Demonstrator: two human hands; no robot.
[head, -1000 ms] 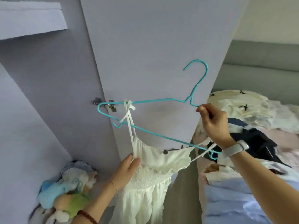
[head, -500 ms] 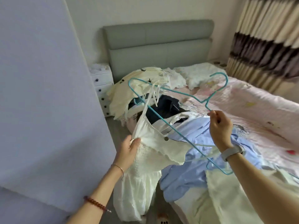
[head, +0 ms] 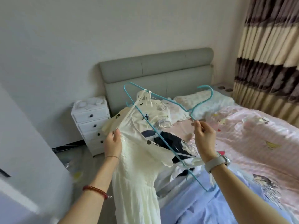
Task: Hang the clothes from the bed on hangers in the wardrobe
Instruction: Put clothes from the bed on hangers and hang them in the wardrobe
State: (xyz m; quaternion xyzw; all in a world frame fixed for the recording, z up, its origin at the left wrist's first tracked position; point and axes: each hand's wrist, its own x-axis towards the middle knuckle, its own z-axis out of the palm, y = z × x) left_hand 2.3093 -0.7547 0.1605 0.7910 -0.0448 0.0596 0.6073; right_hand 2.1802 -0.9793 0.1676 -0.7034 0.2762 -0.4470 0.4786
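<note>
Far left, near edge: pale wardrobe panel (head: 24,159), blurred. Further back by the wall, white drawer unit (head: 91,123) w/ dark knobs, just left of the grey headboard (head: 155,70).

Left hand (head: 113,143), grip closed on the upper left edge of the white dress (head: 137,175), fingers curled into the fabric nr the strap base. Thin bracelet at wrist, red bead bracelet (head: 95,190) lower on forearm. Dress hangs down btwn both arms, in front of the bed's near left corner; its left strap runs up and is tied over the far left end of the blue hanger (head: 161,136).

Hanger tilted, long bar slanting from far left down to near right, hook (head: 207,92) up at the far right. Dress's right side sits against the bar; whether the right strap is over it, can't tell.

Right hand (head: 204,139), grip pinching the hanger just below the hook's neck, thumb & fingers closed on the wire. Pale watch (head: 216,163) on wrist.

Behind: pile of clothes (head: 161,126) on the bed (head: 258,143), cream, dark navy, light blue nearest. Pink sheet right, striped curtain (head: 267,54) far right.
</note>
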